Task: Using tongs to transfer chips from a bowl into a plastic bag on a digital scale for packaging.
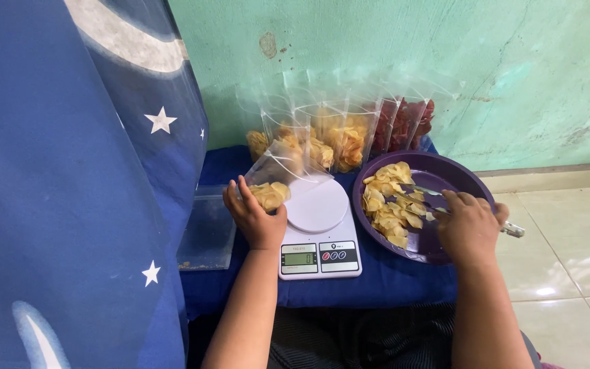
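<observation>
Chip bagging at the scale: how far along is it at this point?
Done: several filled clear bags stand against the wall, yellow chips and some red ones. In hand: the left hand holds a partly filled bag beside the scale; the right hand holds metal tongs in the purple bowl. Left: a good pile of loose chips remains in the bowl.

Glossy clear plastic pouch [278,179], metal tongs [438,199]

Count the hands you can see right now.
2. The left hand grips a clear bag of chips beside the scale; the right hand holds tongs over the purple bowl.
</observation>
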